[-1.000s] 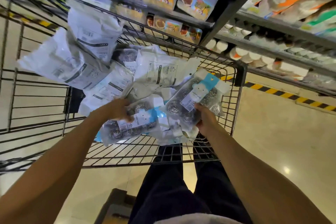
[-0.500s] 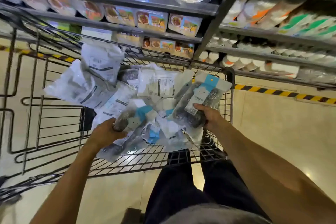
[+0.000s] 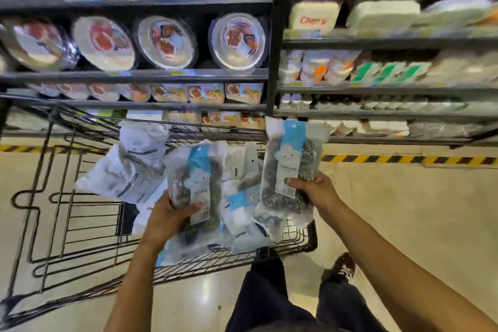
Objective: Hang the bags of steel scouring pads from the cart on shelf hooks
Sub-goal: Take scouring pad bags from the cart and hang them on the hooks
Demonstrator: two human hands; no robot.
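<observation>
Both bags lifted higher off the pile vs 0.5 s ago. R hand [image 3: 315, 191] grips one bag of steel scouring pads [image 3: 291, 167] by its lower end, upright above the cart [image 3: 67, 197] rim. L hand [image 3: 167, 218] clutches a 2nd bag [image 3: 196, 183] over the heap inside. Blue-white label text too blurred to read; red "Cherry" on a white pack [image 3: 314, 19], upper shelf.

Right bag of steel scouring pads [image 3: 292, 167] upright above wire cart [image 3: 311, 237], left bag [image 3: 196, 191] lower beside it.
</observation>
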